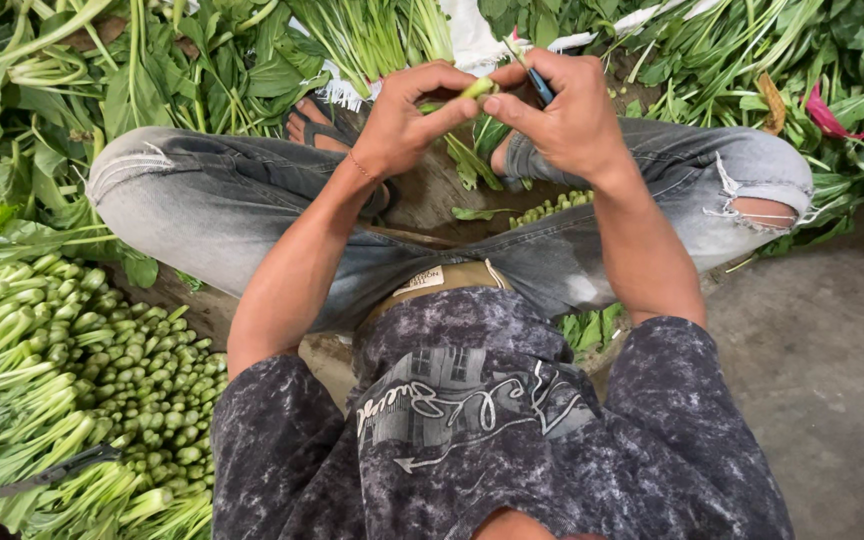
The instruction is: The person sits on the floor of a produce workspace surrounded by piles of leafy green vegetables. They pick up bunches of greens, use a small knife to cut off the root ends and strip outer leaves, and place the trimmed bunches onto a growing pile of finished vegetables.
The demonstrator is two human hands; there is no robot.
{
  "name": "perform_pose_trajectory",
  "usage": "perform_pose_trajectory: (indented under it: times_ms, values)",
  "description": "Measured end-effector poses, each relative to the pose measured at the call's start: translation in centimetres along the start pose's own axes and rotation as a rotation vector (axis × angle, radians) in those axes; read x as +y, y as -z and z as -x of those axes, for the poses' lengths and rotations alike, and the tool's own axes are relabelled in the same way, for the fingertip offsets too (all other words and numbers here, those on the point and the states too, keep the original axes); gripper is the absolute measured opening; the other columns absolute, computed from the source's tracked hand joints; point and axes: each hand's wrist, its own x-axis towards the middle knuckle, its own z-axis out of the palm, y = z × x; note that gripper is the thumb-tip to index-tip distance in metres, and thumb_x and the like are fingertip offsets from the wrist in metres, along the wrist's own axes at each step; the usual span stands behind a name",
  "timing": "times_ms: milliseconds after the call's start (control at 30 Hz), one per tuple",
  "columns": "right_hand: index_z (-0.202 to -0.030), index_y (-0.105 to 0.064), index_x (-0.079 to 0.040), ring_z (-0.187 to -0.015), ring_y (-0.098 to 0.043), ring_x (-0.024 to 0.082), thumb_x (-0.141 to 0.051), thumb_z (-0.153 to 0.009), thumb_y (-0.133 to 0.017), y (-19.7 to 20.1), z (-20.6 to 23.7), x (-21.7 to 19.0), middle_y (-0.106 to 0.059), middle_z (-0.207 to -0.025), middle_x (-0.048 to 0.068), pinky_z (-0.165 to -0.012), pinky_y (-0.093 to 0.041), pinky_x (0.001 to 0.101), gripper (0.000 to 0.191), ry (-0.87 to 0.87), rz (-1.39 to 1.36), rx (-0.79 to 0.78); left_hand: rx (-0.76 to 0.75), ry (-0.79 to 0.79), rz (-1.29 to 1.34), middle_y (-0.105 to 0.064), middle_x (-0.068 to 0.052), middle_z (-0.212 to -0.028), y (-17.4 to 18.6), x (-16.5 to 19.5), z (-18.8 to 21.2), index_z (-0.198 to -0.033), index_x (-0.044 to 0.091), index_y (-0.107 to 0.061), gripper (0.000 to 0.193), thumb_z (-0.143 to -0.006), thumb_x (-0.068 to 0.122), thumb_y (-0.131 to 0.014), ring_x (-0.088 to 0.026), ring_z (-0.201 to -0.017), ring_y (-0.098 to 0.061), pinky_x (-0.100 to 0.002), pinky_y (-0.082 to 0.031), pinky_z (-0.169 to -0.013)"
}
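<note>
I sit cross-legged in grey ripped jeans. My left hand [407, 115] pinches the pale green base of a leafy vegetable stalk [476, 90], whose leaves hang down toward my lap. My right hand [567, 110] closes around a small knife with a blue handle [540, 85], its tip right at the stalk's cut end. Both hands meet above my feet, close to each other.
A stack of trimmed green stalks [102, 380] lies at my left with cut ends facing me, a dark knife [57, 468] resting on it. Loose leafy greens [152, 70] spread ahead and left; more greens [772, 60] at the right. Bare concrete floor [822, 360] lies right.
</note>
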Motion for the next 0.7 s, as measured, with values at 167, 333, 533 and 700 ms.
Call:
perform_pose_trajectory:
  times_ms: [167,333,533,700]
  values:
    - [-0.107,-0.075,0.000,-0.071,-0.061,0.009,-0.021,-0.096,-0.083,0.8,0.1,0.1,-0.068,-0.078,0.007,-0.063,-0.048,0.0282,0.025,-0.035,0.055,-0.076,-0.027,0.057,0.232,-0.067,-0.002,-0.101,0.5,-1.0,-0.2,-0.128,0.003,-0.061,0.026,-0.116,0.023,-0.050,-0.012,-0.094,-0.065,-0.028,-0.054,-0.090]
    - [-0.096,-0.075,-0.003,-0.068,-0.070,0.016,-0.023,-0.089,-0.083,1.6,0.2,-0.8,-0.073,-0.078,0.008,-0.062,-0.051,0.0319,0.022,0.110,0.211,-0.374,0.223,0.113,0.476,-0.054,-0.002,-0.093,1.2,-0.8,-0.6,-0.123,0.005,-0.056,0.031,-0.117,0.032,-0.041,-0.013,-0.081,-0.053,-0.029,-0.046,-0.077]
    - [-0.103,-0.071,-0.004,-0.072,-0.066,0.026,-0.046,-0.085,-0.081,0.8,1.2,-2.5,-0.065,-0.082,0.008,-0.063,-0.049,0.0391,0.046,0.297,0.278,-0.429,0.276,0.091,0.491,-0.045,0.002,-0.089,2.1,0.1,-0.3,-0.127,0.010,-0.054,0.034,-0.117,0.039,-0.041,-0.008,-0.072,-0.042,-0.024,-0.037,-0.064]
    - [-0.110,-0.069,-0.005,-0.076,-0.064,0.032,-0.057,-0.108,-0.058,-0.9,1.3,-2.5,-0.059,-0.088,0.011,-0.067,-0.048,0.0436,0.053,0.277,0.394,-0.048,0.190,0.160,0.429,-0.043,0.005,-0.081,0.6,-0.3,-0.1,-0.127,0.011,-0.058,0.030,-0.116,0.037,-0.050,-0.004,-0.066,-0.034,-0.022,-0.030,-0.059]
